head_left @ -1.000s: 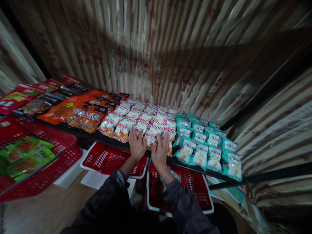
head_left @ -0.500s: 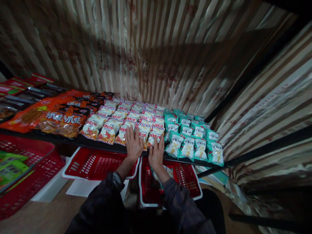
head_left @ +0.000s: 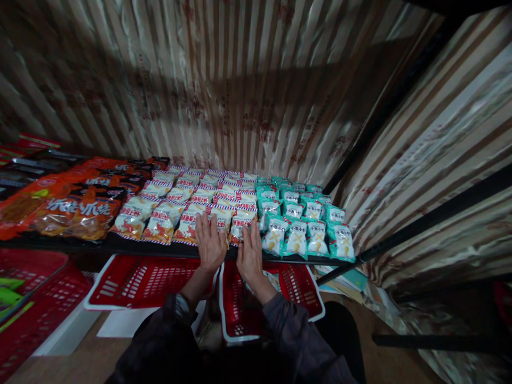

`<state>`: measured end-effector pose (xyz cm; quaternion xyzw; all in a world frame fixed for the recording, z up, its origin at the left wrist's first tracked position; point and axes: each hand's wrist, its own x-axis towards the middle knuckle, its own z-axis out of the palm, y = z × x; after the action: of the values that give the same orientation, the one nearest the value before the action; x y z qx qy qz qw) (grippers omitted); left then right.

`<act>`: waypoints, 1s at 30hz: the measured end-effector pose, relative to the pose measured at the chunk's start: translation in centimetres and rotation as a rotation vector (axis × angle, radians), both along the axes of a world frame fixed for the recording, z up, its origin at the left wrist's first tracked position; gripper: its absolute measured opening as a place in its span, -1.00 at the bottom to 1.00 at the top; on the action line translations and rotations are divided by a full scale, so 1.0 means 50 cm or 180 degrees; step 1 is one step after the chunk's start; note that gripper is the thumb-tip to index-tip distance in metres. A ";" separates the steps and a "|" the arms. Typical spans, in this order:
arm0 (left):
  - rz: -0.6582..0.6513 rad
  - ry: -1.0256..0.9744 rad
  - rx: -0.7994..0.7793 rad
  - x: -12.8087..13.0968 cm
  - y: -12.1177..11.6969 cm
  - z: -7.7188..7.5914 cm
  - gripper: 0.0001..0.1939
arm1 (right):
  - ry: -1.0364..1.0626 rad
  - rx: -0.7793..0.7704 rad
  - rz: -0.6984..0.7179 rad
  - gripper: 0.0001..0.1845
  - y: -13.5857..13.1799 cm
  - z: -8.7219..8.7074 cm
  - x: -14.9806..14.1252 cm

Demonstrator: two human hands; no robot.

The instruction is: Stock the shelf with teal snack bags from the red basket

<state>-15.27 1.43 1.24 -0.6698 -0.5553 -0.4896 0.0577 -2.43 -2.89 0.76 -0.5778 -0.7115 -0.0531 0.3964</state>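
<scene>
"What's the head view giving us?"

"Left hand (head_left: 210,249) at seven o'clock, right hand (head_left: 250,261) at six. Each grip is open, fingers extended, closed around nothing."

"Touching what?"

"Small white plastic snack packets with red-and-blue striped edges (head_left: 242,221), front row, on the black shelf (head_left: 152,248). It's dim, so fingertip pressure is hard to judge."

"And their neighbours?"

"Teal-and-white plastic packets (head_left: 296,237) at four o'clock, orange-and-black plastic packs (head_left: 95,210) at nine. The white front row lies side by side, fairly even."
</scene>
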 end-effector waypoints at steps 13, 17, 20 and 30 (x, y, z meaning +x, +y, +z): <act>-0.1371 -0.0405 -0.0450 0.218 -0.072 -0.005 -0.45 | 0.0922 0.0104 -0.0873 -0.36 -0.063 -0.014 0.140; -0.1429 -0.0781 -0.0722 0.251 -0.052 -0.020 -0.41 | 0.1245 -0.0119 -0.0678 -0.34 -0.035 -0.011 0.164; -0.1498 -0.0911 -0.0912 0.258 -0.040 -0.026 -0.39 | 0.1402 -0.0161 -0.0489 -0.36 -0.019 -0.009 0.176; -0.1409 -0.0965 -0.1207 0.273 -0.013 -0.036 -0.36 | 0.1307 -0.0199 -0.0343 -0.39 0.017 -0.006 0.194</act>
<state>-1.61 0.76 -0.56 -0.6925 -0.4798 -0.4723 -0.2592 7.28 -2.03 0.44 -0.6257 -0.5852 0.0666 0.5115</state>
